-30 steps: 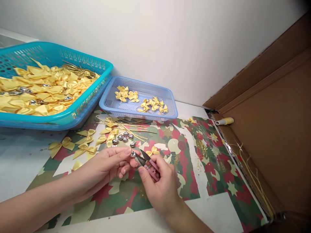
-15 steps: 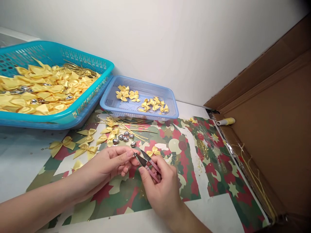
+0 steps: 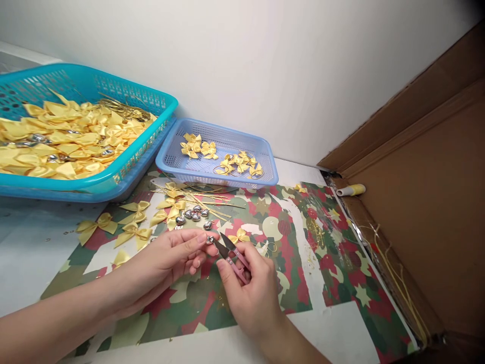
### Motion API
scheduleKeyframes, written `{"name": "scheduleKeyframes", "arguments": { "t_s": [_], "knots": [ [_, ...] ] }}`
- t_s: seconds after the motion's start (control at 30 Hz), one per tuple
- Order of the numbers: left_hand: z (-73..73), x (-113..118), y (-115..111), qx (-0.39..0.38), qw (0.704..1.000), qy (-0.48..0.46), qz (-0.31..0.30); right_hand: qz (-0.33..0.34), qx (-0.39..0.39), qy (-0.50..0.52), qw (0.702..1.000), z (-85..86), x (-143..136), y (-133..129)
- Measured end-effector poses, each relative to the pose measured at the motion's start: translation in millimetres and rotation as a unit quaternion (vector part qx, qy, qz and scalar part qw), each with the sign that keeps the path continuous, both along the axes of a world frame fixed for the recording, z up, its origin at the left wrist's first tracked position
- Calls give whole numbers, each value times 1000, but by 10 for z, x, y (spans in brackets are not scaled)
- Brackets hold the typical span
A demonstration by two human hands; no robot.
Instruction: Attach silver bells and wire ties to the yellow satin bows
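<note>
1. The left hand (image 3: 172, 258), at lower centre of the frame, pinches a small silver charm (image 3: 209, 239) between thumb and fingertips.
2. The right hand (image 3: 252, 293) is closed around pink thread snips (image 3: 232, 255), whose parted blades point up-left, tips just beside the charm.
3. Loose silver charms (image 3: 194, 214) and yellow bows (image 3: 131, 225) lie on the patterned tabletop (image 3: 333, 263) just above the hands.
4. A small blue basket (image 3: 217, 156) sits at upper centre, and a large turquoise basket (image 3: 85, 131) of bows at upper left.

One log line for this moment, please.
left hand: pinches silver charm | right hand: holds pink thread snips, blades open at charm
</note>
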State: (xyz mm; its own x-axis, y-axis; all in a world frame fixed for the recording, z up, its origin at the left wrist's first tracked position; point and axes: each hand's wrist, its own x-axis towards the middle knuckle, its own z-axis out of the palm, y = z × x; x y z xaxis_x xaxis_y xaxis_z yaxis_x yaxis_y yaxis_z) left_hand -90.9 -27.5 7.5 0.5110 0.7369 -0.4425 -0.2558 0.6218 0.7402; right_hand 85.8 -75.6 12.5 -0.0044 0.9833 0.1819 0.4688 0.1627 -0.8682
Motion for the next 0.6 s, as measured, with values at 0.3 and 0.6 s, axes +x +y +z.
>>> {"name": "scheduleKeyframes", "arguments": {
  "t_s": [0.3, 0.6],
  "knots": [
    [33, 2, -10, 13, 1000, 14, -3, 2, -3, -4, 1000, -11, 2, -1],
    [79, -16, 18, 47, 996, 72, -11, 3, 0, -9, 1000, 14, -8, -18]
  ]
}}
